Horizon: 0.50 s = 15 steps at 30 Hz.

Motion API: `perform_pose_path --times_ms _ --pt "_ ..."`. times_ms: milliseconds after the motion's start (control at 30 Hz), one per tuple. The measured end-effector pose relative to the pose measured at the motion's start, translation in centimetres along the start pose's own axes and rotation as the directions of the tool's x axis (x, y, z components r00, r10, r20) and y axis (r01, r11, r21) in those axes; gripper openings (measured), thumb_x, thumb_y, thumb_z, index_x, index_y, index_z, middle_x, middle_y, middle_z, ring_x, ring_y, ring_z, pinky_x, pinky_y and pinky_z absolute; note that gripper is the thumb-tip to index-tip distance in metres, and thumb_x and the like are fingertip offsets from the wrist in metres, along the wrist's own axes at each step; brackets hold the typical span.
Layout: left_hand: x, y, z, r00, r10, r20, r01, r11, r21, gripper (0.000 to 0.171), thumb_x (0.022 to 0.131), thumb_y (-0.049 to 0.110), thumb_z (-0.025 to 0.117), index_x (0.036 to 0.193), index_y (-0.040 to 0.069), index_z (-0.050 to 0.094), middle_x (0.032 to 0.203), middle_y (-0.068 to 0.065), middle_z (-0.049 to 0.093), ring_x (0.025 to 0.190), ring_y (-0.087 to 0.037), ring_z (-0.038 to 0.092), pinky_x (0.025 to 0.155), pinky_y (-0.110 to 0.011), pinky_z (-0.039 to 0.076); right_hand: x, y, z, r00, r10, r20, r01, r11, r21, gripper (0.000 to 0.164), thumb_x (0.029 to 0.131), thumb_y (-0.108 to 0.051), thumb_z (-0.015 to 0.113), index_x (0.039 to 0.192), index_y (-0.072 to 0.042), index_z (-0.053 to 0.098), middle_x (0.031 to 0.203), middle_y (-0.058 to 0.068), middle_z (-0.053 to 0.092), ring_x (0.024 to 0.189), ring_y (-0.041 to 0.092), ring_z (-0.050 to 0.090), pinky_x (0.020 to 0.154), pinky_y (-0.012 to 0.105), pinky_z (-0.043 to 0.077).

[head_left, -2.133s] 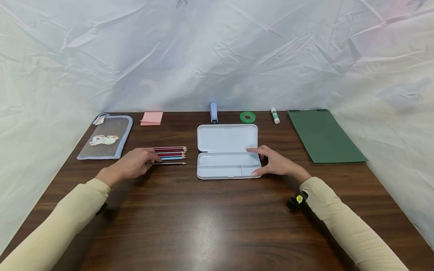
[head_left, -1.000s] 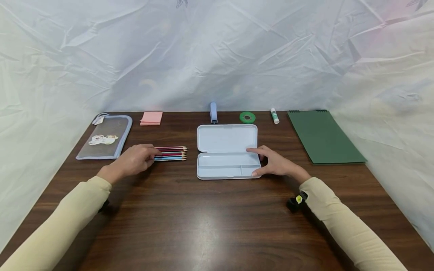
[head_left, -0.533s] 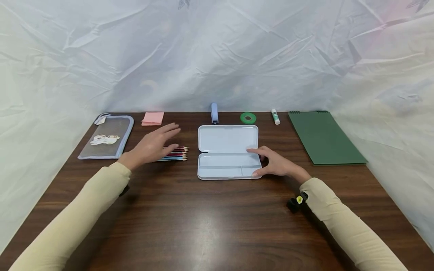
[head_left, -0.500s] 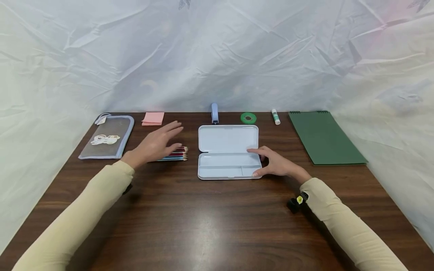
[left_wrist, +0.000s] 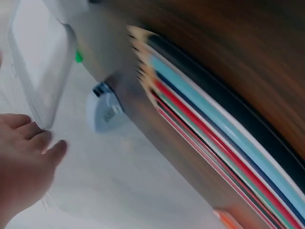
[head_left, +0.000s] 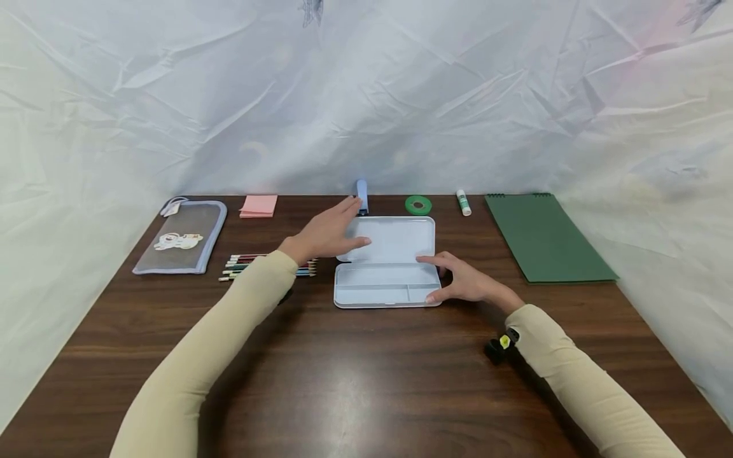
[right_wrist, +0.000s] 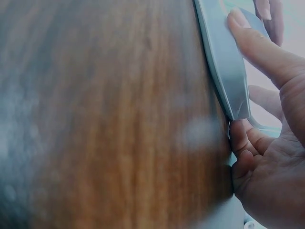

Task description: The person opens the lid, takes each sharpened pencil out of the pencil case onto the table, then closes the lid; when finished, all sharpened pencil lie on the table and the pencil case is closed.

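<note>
A pale blue-white pencil case [head_left: 372, 294] lies opened out mid-table, its lid [head_left: 397, 238] folded back behind the compartments. My left hand [head_left: 326, 236] reaches to the lid's left end with fingers extended and thumb apart. In the left wrist view, its fingertips are right at the edge of the lid [left_wrist: 40, 57]. At the case's right end, my right hand [head_left: 466, 280] holds it, thumb on the front rim and index finger near the hinge. Several pencils [head_left: 231, 275] lie in a row left of the case, points toward it, partly hidden under my left forearm.
Behind the case stand a light blue stapler [head_left: 362, 194], a green tape roll [head_left: 418, 205] and a glue stick [head_left: 463, 203]. Pink sticky notes [head_left: 259, 205] and a mesh zip pouch [head_left: 183, 238] lie left. A green spiral pad [head_left: 550, 238] lies right.
My left hand pushed the loose front pencil into the row, let go of the pencils, opened and moved right to the lid's left end. My right hand has stayed on the case.
</note>
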<state>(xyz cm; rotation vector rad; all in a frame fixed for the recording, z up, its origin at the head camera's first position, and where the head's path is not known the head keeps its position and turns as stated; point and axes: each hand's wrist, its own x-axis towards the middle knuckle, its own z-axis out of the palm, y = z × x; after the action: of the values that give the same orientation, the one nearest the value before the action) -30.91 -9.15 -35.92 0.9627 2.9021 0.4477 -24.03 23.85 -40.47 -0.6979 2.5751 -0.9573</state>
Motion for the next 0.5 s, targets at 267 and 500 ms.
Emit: perform_pose_path --times_ms 267,500 --pt "0.9 1.3 -0.8 0.991 -0.054 0.121 0.054 0.999 0.006 0.088 0.093 0.058 0.057 0.156 0.003 0.029 0.164 -0.015 0.028 0.153 -0.028 0.024 0.122 -0.044 0.025 -0.1 -0.1 0.0 1.000 0.009 -0.007 -0.009 1.000 -0.011 0.087 0.080 -0.029 0.084 0.153 -0.010 0.041 0.125 0.019 0.047 0.106 0.028 0.045 0.089 0.041 0.040" --pt "-0.6 2.0 -1.3 0.995 -0.018 0.102 0.017 1.000 0.008 0.089 0.093 0.056 0.059 0.156 0.002 0.027 0.164 -0.015 0.026 0.154 -0.028 0.022 0.122 -0.044 0.025 0.1 -0.1 0.0 1.000 0.001 -0.008 -0.001 1.000 -0.024 0.087 0.079 -0.029 0.085 0.152 -0.010 0.041 0.119 0.017 0.047 0.102 0.026 0.044 0.085 0.040 0.038"
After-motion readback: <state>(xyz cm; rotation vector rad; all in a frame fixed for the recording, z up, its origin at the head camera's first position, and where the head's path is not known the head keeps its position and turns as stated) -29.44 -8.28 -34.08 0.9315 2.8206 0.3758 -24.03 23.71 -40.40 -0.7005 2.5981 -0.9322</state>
